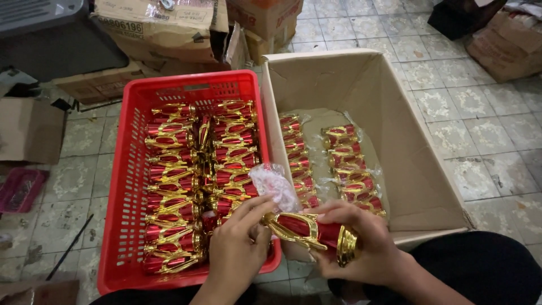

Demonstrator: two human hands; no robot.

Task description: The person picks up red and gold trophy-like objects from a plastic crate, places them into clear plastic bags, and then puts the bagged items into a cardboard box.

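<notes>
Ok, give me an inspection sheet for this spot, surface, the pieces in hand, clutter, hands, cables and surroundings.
Surface: patterned tiled floor, worn and stained.
Job's things: red and gold trophy piece held over the edge of the red basket; clear plastic bag at its tip. Basket is full of similar unwrapped pieces; open cardboard box holds two rows of bagged ones.
Clutter: torn cartons behind; pink tray and a dark stick at left.
Hands: left hand pinches the piece's tip; right hand grips its base end.
Cables: nothing seen.
Surroundings: more boxes top right.
</notes>
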